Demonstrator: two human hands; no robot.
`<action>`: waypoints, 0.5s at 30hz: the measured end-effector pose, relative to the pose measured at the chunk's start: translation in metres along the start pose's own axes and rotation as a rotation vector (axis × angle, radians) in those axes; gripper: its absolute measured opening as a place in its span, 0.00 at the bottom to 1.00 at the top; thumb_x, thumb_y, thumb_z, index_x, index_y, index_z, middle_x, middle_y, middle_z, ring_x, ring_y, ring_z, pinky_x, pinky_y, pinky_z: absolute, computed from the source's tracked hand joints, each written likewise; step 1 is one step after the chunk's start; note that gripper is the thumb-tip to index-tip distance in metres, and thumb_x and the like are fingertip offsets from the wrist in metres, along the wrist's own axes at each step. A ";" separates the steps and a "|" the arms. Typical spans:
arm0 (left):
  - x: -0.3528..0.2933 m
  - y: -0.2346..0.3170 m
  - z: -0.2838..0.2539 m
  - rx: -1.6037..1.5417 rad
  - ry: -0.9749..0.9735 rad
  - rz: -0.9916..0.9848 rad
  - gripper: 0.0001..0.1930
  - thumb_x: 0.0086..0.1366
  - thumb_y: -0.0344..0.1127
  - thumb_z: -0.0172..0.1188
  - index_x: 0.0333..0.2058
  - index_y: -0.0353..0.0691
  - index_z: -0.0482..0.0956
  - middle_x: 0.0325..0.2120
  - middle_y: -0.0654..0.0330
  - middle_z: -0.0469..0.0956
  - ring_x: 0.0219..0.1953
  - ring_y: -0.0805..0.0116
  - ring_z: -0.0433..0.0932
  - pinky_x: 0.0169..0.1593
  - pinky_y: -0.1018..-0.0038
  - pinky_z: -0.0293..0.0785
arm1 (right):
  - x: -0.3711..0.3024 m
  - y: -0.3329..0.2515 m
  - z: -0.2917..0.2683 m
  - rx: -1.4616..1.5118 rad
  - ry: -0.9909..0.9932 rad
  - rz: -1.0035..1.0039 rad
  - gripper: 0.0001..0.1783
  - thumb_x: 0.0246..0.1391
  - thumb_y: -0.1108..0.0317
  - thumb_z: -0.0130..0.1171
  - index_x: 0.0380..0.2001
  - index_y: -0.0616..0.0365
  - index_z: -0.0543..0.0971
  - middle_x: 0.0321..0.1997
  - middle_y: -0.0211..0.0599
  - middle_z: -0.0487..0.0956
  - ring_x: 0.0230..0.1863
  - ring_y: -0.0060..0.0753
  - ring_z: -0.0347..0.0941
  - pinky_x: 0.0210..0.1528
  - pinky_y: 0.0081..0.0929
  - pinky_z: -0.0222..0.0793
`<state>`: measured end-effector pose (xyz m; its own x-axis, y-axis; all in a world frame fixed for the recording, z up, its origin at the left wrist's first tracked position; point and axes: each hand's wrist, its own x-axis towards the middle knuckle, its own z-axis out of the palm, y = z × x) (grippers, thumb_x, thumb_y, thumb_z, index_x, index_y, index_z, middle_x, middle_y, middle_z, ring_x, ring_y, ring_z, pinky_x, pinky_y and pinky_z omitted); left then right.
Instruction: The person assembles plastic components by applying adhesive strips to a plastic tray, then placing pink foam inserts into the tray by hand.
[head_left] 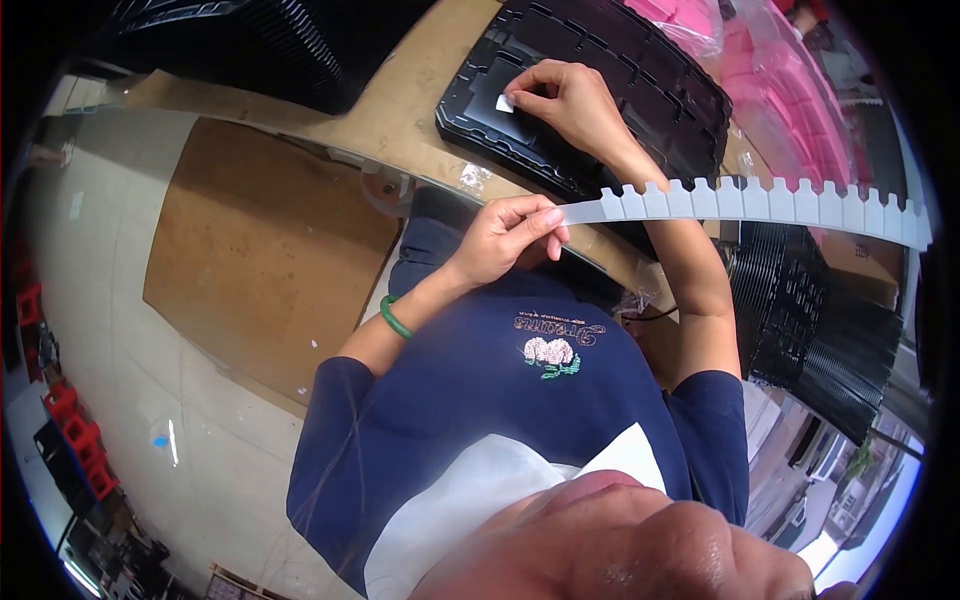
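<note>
My left hand (508,236) pinches the near end of a long pale backing strip (690,204) lined with a row of white tabbed stickers. The strip stretches to the right, passing over my right forearm. Beyond it, my right hand (578,105) has its thumb and forefinger closed on a small white sticker (505,104). That sticker lies at or just over a flat dark panel (482,112) in the left part of a black moulded plastic tray (655,95); whether it touches the panel I cannot tell. The tray rests on a brown work table (425,75).
Another stack of black trays (270,50) stands at the far left of the table. Pink plastic trays (775,80) sit at the far right, with ribbed black trays (790,310) nearer me. A brown board (265,260) lies below the table edge at left.
</note>
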<state>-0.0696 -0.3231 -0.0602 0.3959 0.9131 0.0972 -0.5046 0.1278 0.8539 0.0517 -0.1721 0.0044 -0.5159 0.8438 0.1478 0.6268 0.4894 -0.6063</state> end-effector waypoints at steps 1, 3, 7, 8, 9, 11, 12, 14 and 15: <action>0.000 0.001 -0.002 -0.001 0.009 0.008 0.15 0.73 0.38 0.51 0.32 0.35 0.80 0.21 0.65 0.78 0.26 0.82 0.73 0.32 0.83 0.67 | 0.003 -0.002 0.001 -0.002 -0.008 -0.009 0.09 0.50 0.65 0.67 0.33 0.57 0.86 0.25 0.29 0.80 0.25 0.18 0.69 0.29 0.22 0.66; 0.000 0.002 -0.007 0.028 -0.026 -0.010 0.15 0.74 0.38 0.49 0.34 0.33 0.79 0.26 0.63 0.78 0.29 0.78 0.76 0.36 0.81 0.72 | 0.007 -0.004 0.001 -0.015 -0.029 0.044 0.09 0.48 0.65 0.68 0.32 0.57 0.85 0.24 0.30 0.81 0.25 0.20 0.71 0.31 0.22 0.67; 0.006 0.007 -0.006 0.012 0.023 0.049 0.15 0.73 0.38 0.51 0.32 0.35 0.80 0.22 0.65 0.78 0.27 0.81 0.76 0.35 0.82 0.70 | 0.022 0.001 -0.007 -0.035 -0.135 0.047 0.08 0.49 0.67 0.67 0.31 0.59 0.85 0.25 0.31 0.82 0.26 0.19 0.74 0.33 0.21 0.70; 0.009 0.007 -0.007 -0.013 0.021 0.048 0.15 0.73 0.38 0.51 0.32 0.34 0.80 0.23 0.64 0.78 0.27 0.80 0.76 0.36 0.81 0.71 | 0.027 0.004 -0.008 0.015 -0.193 0.046 0.07 0.49 0.68 0.67 0.31 0.59 0.85 0.26 0.30 0.82 0.28 0.18 0.75 0.34 0.21 0.70; 0.011 0.006 -0.009 -0.038 0.020 0.048 0.15 0.73 0.38 0.51 0.31 0.34 0.80 0.23 0.64 0.78 0.28 0.80 0.77 0.36 0.81 0.72 | 0.031 0.006 -0.009 0.065 -0.251 0.044 0.07 0.49 0.69 0.66 0.31 0.60 0.85 0.26 0.30 0.82 0.29 0.18 0.76 0.36 0.20 0.71; 0.017 0.005 -0.014 -0.023 0.011 0.048 0.15 0.73 0.38 0.50 0.33 0.34 0.80 0.25 0.63 0.78 0.29 0.79 0.77 0.38 0.81 0.73 | 0.036 0.006 -0.010 0.072 -0.282 0.057 0.06 0.50 0.71 0.65 0.31 0.61 0.85 0.27 0.29 0.83 0.30 0.17 0.76 0.37 0.19 0.72; 0.019 0.004 -0.016 -0.005 0.000 0.046 0.15 0.73 0.38 0.49 0.34 0.34 0.79 0.27 0.62 0.78 0.30 0.78 0.77 0.39 0.80 0.73 | 0.038 0.005 -0.011 0.052 -0.303 0.061 0.06 0.50 0.71 0.66 0.31 0.61 0.84 0.28 0.30 0.83 0.30 0.17 0.76 0.37 0.19 0.72; 0.024 0.005 -0.017 -0.010 0.003 0.039 0.15 0.73 0.38 0.49 0.34 0.34 0.80 0.25 0.63 0.78 0.30 0.78 0.77 0.39 0.80 0.73 | 0.042 0.005 -0.011 0.031 -0.325 0.062 0.06 0.49 0.71 0.66 0.31 0.61 0.84 0.28 0.30 0.83 0.30 0.17 0.76 0.38 0.19 0.72; 0.026 0.005 -0.017 -0.015 0.003 0.031 0.15 0.73 0.39 0.49 0.33 0.34 0.80 0.24 0.63 0.78 0.30 0.78 0.77 0.40 0.80 0.73 | 0.044 0.006 -0.011 0.001 -0.332 0.083 0.06 0.49 0.71 0.66 0.31 0.61 0.84 0.28 0.31 0.83 0.30 0.18 0.77 0.38 0.19 0.72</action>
<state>-0.0752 -0.2923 -0.0625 0.3775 0.9180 0.1216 -0.5276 0.1053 0.8430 0.0390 -0.1295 0.0156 -0.6254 0.7628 -0.1647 0.6740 0.4217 -0.6066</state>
